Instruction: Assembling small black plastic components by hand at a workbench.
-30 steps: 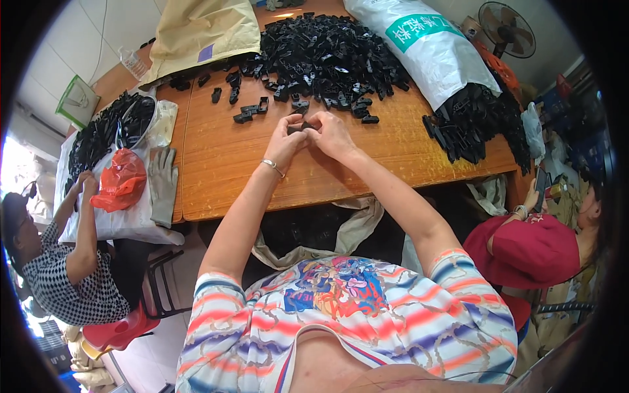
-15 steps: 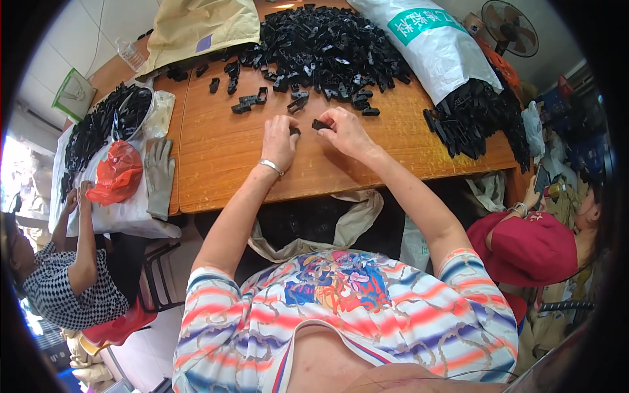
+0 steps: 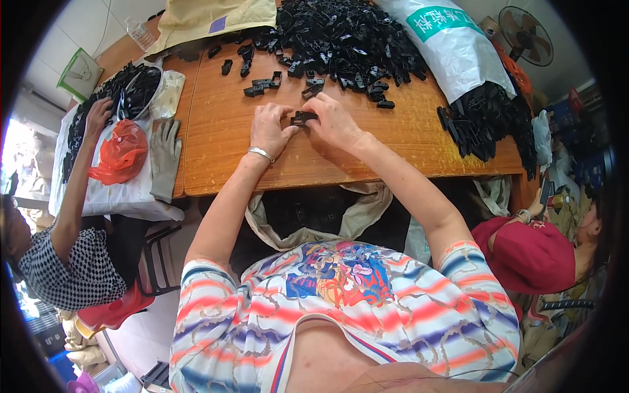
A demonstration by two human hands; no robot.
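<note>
A small black plastic part point(image 3: 303, 118) with an opening in it is held just above the wooden table, between my two hands. My right hand point(image 3: 334, 124) pinches its right end between thumb and fingers. From the other side, my left hand point(image 3: 268, 128) is closed with thumb and fingertips against its left end; the fingers partly cover what they grip. Just beyond my fingers lie several similar loose black parts point(image 3: 263, 86). Behind these, a large heap of black plastic parts point(image 3: 350, 42) spreads over the far side of the table.
A white sack point(image 3: 458, 69) at the right spills long black pieces point(image 3: 481, 121). A tan bag point(image 3: 209, 19) lies far left. At left, a co-worker's hand point(image 3: 99, 112) touches black parts near a red plastic bag point(image 3: 122, 154) and grey gloves point(image 3: 165, 154). Another person point(image 3: 534, 255) sits at right.
My hands have come together, and the black part from my right hand now sits between them. The left co-worker's hand has moved from the red bag up to the black parts.
</note>
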